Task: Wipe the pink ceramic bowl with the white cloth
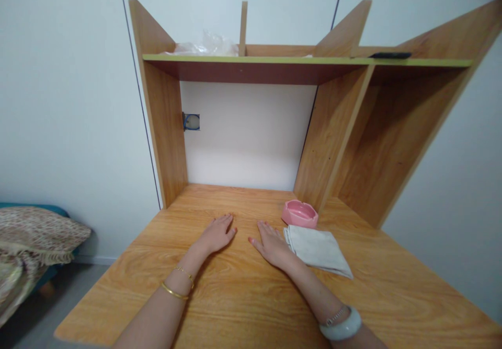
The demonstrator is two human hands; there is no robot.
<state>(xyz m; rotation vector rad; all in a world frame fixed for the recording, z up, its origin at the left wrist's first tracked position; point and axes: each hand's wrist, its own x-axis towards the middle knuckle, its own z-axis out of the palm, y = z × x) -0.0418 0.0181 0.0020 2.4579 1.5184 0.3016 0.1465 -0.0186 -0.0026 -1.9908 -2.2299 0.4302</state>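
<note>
My left hand (216,234) lies flat on the wooden desk (235,307), fingers stretched out and nothing in it. To its right, my right hand (272,244) also rests palm down on the desktop with its fingers extended. A folded pale grey cloth (319,249) lies just right of my right hand; whether the two touch I cannot tell. Behind the cloth stands a pink ashtray (300,214) with notches in its rim. Gold bracelets circle my left wrist, and a pale bangle and a thin chain are on my right.
A wooden hutch with a green-edged shelf (251,60) rises at the back of the desk. On the shelf lie a clear plastic bag (207,45) and a flat black object (390,55). An open socket box (192,122) shows in the wall. A fabric-covered seat (39,234) is at left.
</note>
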